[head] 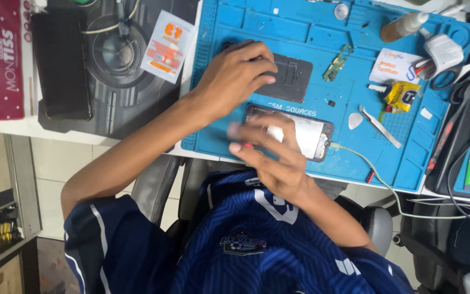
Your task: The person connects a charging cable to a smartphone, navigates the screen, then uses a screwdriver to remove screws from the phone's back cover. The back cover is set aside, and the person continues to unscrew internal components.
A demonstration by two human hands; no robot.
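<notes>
Two hands: left hand flat on dark rectangular cover; right hand spread over glossy phone.

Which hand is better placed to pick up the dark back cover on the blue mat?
Left. The left hand rests on the dark back cover; the right hand is over the opened phone, nearer the body.

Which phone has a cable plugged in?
The phone at the near edge of the blue mat, under the right hand. A pale cable runs from its end. The black phone far left has none.
</notes>
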